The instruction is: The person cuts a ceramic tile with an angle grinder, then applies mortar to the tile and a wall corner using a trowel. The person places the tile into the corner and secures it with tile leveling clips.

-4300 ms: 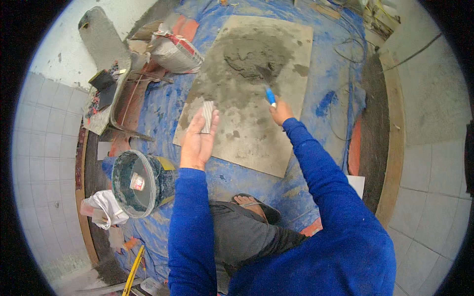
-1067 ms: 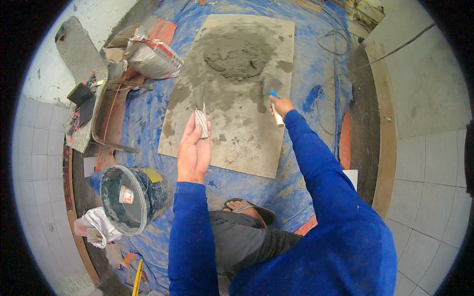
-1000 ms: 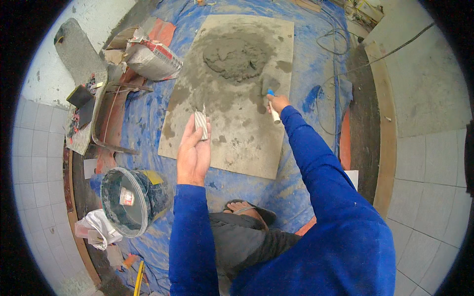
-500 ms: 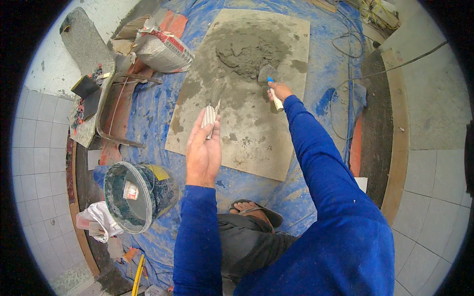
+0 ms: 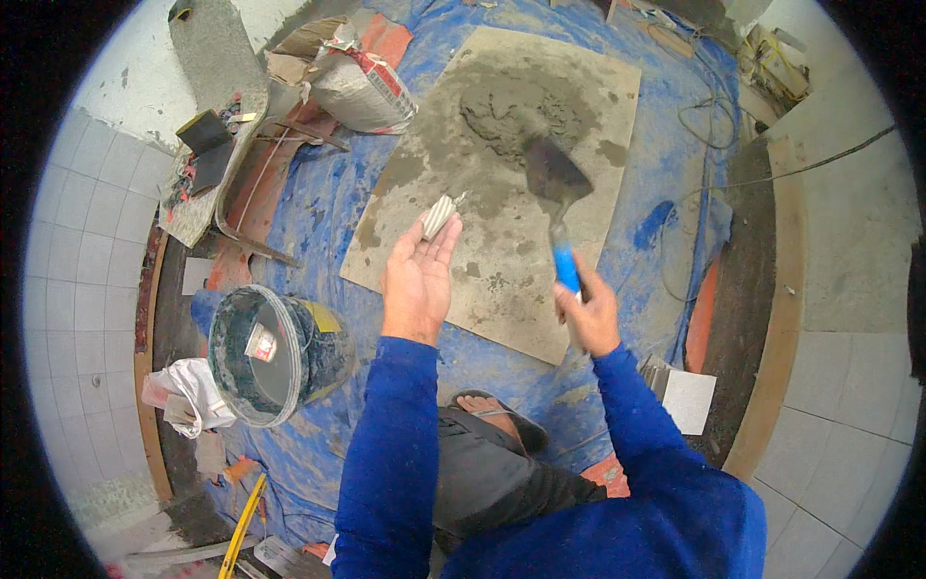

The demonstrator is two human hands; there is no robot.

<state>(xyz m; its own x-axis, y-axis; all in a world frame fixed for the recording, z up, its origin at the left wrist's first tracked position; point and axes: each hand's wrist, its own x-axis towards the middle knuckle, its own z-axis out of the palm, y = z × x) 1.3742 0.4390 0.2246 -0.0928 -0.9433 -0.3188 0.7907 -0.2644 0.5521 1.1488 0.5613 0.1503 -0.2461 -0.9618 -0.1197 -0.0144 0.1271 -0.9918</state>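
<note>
My left hand [image 5: 418, 280], palm up, grips a white ribbed piece [image 5: 440, 218] in its fingers, over the grey board [image 5: 502, 309]; what joins its far end is too unclear to make out. My right hand [image 5: 590, 311] is closed on the blue-and-white handle of a trowel [image 5: 556, 174], whose dark blade is raised in front of a heap of wet grey mortar [image 5: 492, 116] on the board. The trowel is slightly blurred.
A blue tarp [image 5: 318, 227] lies under the board. At left are a bucket [image 5: 313, 357], a crumpled white bag [image 5: 198, 391], a chair with items [image 5: 231, 164] and a sack [image 5: 357, 92]. Cables [image 5: 714, 111] and white tiles [image 5: 690, 400] lie at right; a yellow level [image 5: 241, 531] lies lower left.
My right hand has drawn back toward me from near the mortar heap, and the trowel blade is now lifted higher. My left hand stays holding the ribbed piece. The whole view has shifted slightly.
</note>
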